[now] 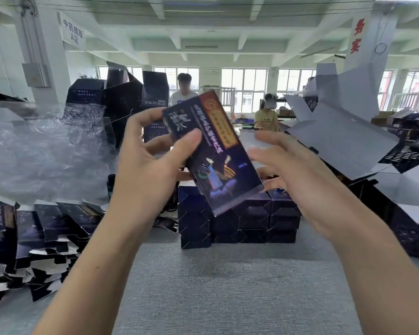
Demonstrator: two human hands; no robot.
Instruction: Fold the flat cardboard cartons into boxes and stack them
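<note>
A dark blue printed box (218, 165) is held up tilted in front of me, above the table. My left hand (150, 155) grips its upper left part, thumb on the printed face and fingers behind it. My right hand (293, 172) hovers just right of the box, fingers spread and relaxed, blurred, holding nothing. Below the held box stands a stack of folded dark boxes (240, 218) on the grey table (228, 286). A pile of flat dark cartons (39, 238) lies at the left.
Crumpled clear plastic wrap (46, 146) heaps at the left. Tall opened dark cartons (124, 93) stand behind it, large white-backed carton sheets (344, 136) at the right. More dark boxes (414, 228) sit at the right edge. Two people (266, 114) work at the far side.
</note>
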